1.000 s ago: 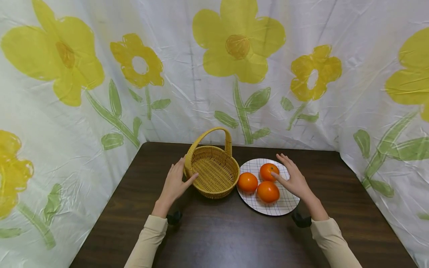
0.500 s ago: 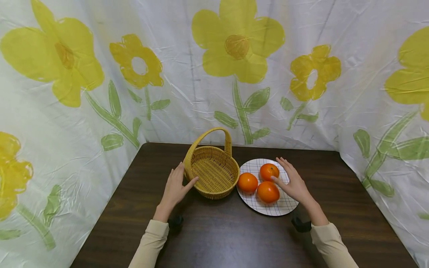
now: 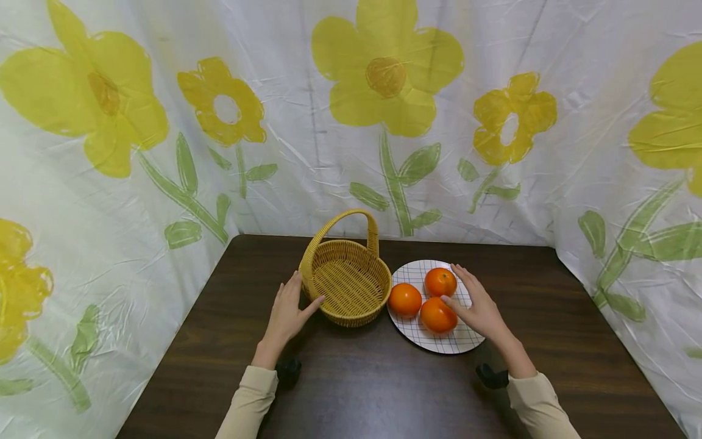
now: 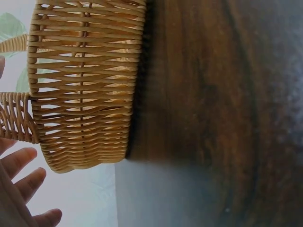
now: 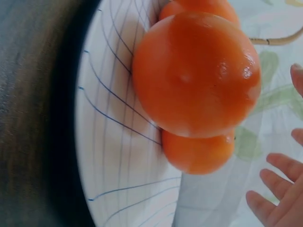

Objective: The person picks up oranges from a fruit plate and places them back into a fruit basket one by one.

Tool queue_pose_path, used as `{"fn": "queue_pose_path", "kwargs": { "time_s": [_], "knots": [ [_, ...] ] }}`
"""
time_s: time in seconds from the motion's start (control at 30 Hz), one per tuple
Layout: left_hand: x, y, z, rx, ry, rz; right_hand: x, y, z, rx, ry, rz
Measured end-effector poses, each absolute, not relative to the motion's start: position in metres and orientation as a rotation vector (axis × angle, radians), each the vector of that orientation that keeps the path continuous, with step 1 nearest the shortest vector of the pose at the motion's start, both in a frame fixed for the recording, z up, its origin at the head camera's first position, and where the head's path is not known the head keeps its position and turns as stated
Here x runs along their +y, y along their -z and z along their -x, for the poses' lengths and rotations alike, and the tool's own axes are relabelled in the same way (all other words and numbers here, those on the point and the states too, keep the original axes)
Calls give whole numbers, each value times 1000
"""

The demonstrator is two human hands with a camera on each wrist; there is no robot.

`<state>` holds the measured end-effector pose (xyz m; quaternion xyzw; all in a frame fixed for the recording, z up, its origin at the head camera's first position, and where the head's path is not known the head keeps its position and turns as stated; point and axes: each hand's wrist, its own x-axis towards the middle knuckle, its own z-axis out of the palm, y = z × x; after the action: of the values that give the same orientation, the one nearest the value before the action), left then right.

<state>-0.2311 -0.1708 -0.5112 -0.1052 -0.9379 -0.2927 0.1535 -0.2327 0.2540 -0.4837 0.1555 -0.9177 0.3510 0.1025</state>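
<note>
A yellow wicker basket [image 3: 348, 283] with a tall arched handle stands on the table with nothing inside. My left hand [image 3: 286, 312] is at its left side, fingers spread and holding nothing; in the left wrist view the fingers [image 4: 29, 184] show beside the woven wall. To the basket's right, a round white plate [image 3: 466, 338] with a blue grid carries three orange fruits, like oranges: a left one [image 3: 405, 300], a back one [image 3: 440, 282] and a front one [image 3: 439, 316]. Over the plate's right side my right hand [image 3: 480, 310] hovers with spread fingers, its thumb near the front fruit.
The dark wooden table [image 3: 351, 390] reaches to a white curtain [image 3: 296, 158] printed with yellow flowers, which hangs behind and at both sides. The plate's left rim lies close against the basket. Dark wrist cameras [image 3: 492, 376] sit below both wrists.
Both hands have drawn back slightly toward the body, fingers still spread. The basket, the plate and the fruits have stayed in place.
</note>
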Motion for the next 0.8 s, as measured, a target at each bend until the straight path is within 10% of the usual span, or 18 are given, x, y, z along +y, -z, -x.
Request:
{"fn": "queue_pose_path", "kwargs": {
  "time_s": [0.8],
  "knots": [
    [-171, 525, 228, -2704, 987, 284, 251, 505, 220, -2637, -1053, -487]
  ]
}}
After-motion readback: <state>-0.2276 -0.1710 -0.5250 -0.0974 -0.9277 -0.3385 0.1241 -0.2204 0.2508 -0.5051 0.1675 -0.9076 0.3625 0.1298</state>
